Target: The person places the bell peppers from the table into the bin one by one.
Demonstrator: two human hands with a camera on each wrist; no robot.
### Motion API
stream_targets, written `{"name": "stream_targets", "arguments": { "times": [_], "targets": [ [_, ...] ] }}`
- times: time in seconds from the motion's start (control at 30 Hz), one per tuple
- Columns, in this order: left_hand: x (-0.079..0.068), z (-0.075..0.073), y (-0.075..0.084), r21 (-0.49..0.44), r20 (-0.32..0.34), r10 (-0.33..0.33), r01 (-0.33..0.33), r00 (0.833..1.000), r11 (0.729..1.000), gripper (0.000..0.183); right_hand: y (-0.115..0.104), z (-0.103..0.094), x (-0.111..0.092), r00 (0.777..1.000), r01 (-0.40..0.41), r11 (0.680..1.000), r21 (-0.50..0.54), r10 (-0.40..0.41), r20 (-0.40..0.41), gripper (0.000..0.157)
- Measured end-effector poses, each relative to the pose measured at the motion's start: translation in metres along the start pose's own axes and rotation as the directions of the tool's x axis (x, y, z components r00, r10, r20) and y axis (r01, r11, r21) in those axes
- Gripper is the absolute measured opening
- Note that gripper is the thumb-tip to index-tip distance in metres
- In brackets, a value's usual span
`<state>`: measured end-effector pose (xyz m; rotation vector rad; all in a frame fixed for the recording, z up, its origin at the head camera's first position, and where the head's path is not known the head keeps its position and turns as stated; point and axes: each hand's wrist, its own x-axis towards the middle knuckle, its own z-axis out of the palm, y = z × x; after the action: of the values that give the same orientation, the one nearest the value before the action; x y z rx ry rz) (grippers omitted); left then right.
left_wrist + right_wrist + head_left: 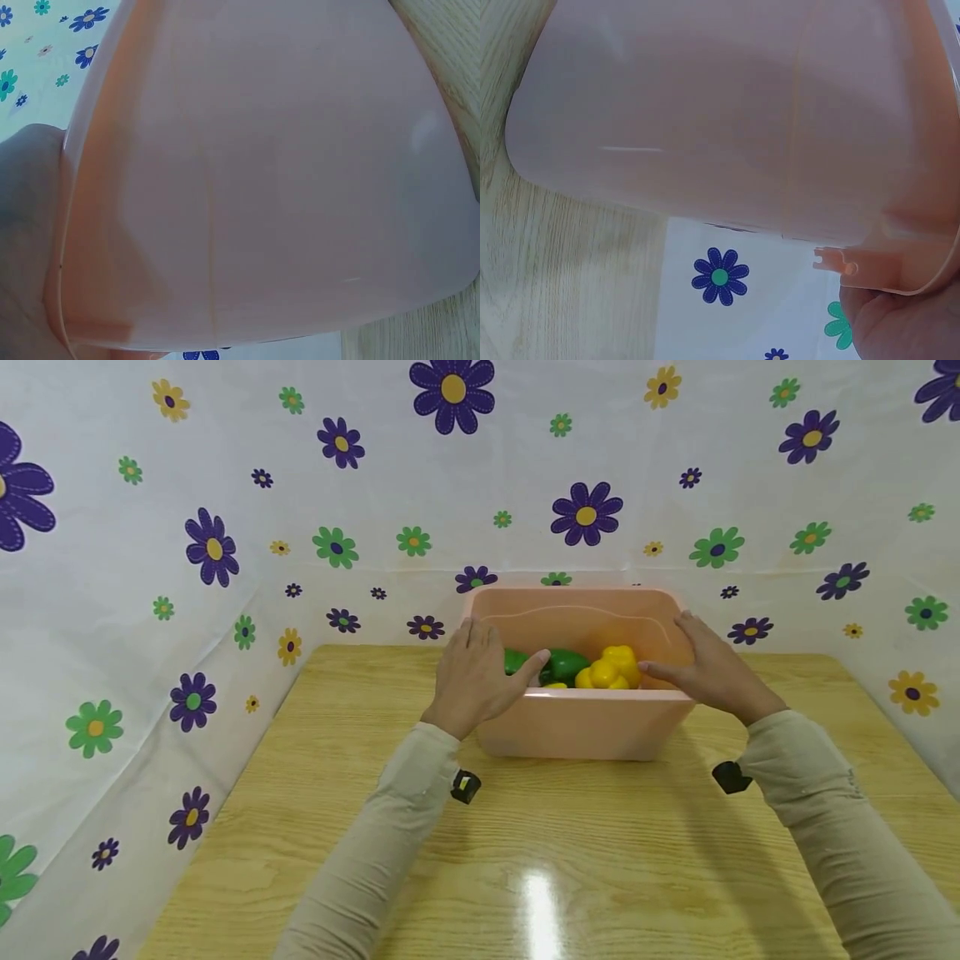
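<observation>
A pink plastic bin sits toward the back of the wooden table. My left hand holds its left rim, thumb over the inside. At the opposite end my right hand grips the right rim, its thumb also reaching inward. Within the bin lie green bell peppers and yellow bell peppers, partly hidden by the front wall and left hand. Both wrist views are mostly filled by the bin's outer walls, with part of the left hand and the right hand at the rim.
The wood-grain table extends in front of the bin and to both sides. Behind and to the left hangs a white cloth with printed flowers. A small black wrist camera hangs under the left sleeve, another camera under the right.
</observation>
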<state>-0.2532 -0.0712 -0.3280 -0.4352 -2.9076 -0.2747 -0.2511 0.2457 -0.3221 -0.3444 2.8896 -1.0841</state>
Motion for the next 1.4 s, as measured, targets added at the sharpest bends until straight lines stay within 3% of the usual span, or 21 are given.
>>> {"name": "stream_targets", "arguments": {
  "times": [0.4,0.7,1.4],
  "targets": [
    [-0.0005,-0.0012,0.0015,-0.008,0.01,-0.009,0.009,1.0,1.0,0.1,-0.0007,-0.0005,-0.0019,1.0,0.007,1.0,0.021,-0.007,-0.005,0.096],
    [0.0007,0.0009,0.0013,0.0,-0.033,0.003,-0.003,0.999,1.0,0.093,-0.0011,-0.0013,-0.002,1.0,-0.004,1.0,0.024,0.004,0.0,0.098],
    [0.0,0.0001,0.002,0.018,-0.013,-0.003,0.004,1.0,1.0,0.093,-0.0007,-0.0024,-0.0028,1.0,0.004,0.999,0.051,-0.004,0.009,0.095]
  ]
}}
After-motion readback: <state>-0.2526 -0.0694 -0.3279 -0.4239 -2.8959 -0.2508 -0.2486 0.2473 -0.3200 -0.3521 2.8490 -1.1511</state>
